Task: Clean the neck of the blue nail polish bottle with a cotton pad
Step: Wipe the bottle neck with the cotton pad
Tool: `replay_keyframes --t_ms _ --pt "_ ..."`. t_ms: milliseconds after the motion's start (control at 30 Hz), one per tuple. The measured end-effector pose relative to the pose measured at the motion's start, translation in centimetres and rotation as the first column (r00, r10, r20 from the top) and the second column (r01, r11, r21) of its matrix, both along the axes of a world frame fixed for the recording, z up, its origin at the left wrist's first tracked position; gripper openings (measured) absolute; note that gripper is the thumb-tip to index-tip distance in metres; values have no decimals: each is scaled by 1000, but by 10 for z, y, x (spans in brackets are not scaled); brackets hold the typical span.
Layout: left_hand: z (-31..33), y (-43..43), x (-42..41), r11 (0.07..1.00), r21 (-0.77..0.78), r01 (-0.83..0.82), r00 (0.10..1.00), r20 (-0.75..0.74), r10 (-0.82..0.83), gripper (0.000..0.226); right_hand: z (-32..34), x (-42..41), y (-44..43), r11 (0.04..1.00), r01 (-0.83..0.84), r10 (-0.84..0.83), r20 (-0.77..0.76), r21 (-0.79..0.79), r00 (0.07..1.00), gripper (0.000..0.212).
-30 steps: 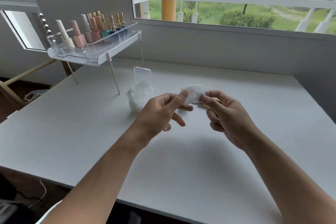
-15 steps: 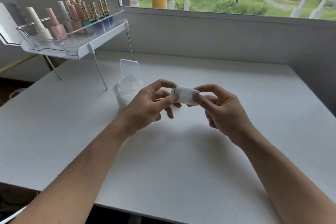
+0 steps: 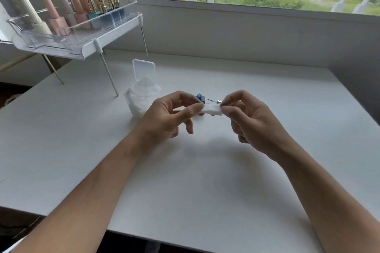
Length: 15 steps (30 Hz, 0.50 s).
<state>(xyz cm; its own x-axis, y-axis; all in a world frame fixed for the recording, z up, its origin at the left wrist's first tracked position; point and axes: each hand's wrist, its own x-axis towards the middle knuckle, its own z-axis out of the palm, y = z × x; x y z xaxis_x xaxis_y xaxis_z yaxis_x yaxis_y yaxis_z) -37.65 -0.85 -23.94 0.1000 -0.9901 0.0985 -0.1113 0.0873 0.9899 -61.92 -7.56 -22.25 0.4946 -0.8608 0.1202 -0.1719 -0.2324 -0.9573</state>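
Both hands, left (image 3: 170,115) and right (image 3: 250,117), pinch the pad (image 3: 212,109) taut between fingertips, readying a wiping edge. The uncapped bottle (image 3: 200,98) stands on the bench (image 3: 205,181) at 12 o'clock, just behind.

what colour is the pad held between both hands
White cotton pad, seen best in the head view.

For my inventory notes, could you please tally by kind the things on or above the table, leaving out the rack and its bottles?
cotton pad: 1
blue bottle: 1
brush: 1
pad box: 1
Total: 4
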Motion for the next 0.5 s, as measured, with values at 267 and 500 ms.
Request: replay_keyframes --t_ms 267,500 --pt "-2 -1 -2 996 -90 1 996 94 8 16 -2 13 1 996 3 -2 -1 89 1000 23" --pt "-15 -13 -1 972 -98 -216 934 269 234 51 -5 9 -10 994 101 -101 12 34 995 14"
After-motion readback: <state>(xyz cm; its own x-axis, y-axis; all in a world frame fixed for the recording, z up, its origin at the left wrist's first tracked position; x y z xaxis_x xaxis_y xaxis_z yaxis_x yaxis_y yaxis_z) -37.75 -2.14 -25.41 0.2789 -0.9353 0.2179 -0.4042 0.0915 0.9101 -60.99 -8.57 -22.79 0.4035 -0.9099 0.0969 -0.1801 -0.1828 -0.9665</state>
